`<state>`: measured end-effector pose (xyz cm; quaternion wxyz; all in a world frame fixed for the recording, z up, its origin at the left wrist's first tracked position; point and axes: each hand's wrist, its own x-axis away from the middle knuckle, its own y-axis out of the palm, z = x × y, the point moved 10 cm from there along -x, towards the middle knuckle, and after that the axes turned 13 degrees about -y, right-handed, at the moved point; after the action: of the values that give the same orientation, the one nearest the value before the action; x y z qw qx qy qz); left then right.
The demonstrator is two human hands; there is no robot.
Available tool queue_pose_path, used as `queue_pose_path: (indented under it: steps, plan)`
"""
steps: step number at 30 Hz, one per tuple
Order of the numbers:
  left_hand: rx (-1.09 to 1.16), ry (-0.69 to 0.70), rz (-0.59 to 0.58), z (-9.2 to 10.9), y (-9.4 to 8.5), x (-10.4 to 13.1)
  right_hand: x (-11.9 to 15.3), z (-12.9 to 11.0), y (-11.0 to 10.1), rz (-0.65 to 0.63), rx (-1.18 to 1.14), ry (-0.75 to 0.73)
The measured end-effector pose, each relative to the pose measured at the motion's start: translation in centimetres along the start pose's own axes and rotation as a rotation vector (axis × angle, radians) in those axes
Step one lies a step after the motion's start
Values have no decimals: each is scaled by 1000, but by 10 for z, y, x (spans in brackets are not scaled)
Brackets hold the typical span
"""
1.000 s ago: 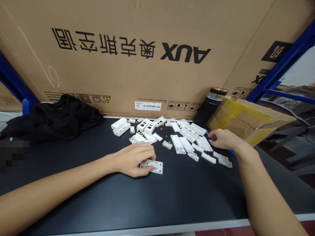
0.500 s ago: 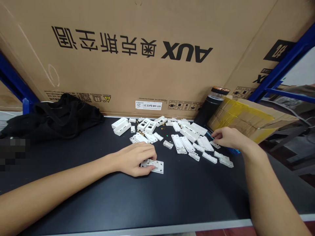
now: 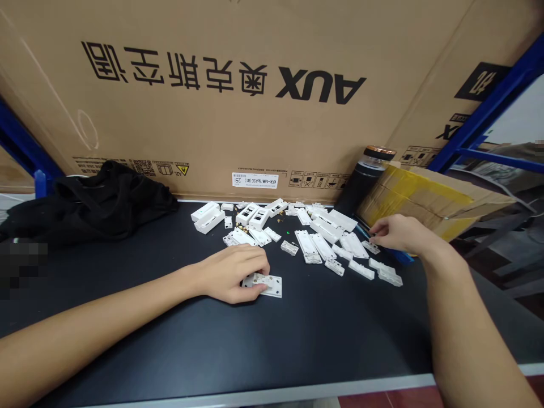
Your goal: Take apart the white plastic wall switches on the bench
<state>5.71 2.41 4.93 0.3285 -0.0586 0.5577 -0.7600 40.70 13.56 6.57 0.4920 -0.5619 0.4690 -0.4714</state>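
Near the middle of the dark table, my left hand (image 3: 238, 273) is closed on a white plastic plate (image 3: 274, 286) with small holes, thumb and fingers at its left part. My right hand (image 3: 393, 233) reaches to the right side of the pile, fingers bent together over a small white piece (image 3: 371, 247). Whether the fingertips hold that piece or something behind it is hidden. Between and beyond the hands lie several white plastic plates (image 3: 307, 246), open white housings (image 3: 209, 220) and small brass-coloured bits (image 3: 280, 220).
A large cardboard box (image 3: 191, 130) stands along the back edge. Black cloth (image 3: 93, 204) lies at the back left. A dark bottle (image 3: 361, 181) leans beside a taped carton (image 3: 425, 195) at the right. Blue frame posts (image 3: 488, 110) rise on both sides.
The whole view has shifted slightly. My right hand has moved a little to the right and up; my left hand keeps its grip on the plate.
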Motion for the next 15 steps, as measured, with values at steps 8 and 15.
queue_pose_path:
  steps: [8, 15]
  plan:
    - [-8, -6, -5, 1, 0, 0, 2, 0, 10, -89, -9, -20]
    - [-3, 3, 2, 0, 0, 0, 3, 0, 13, -98, -25, -50]
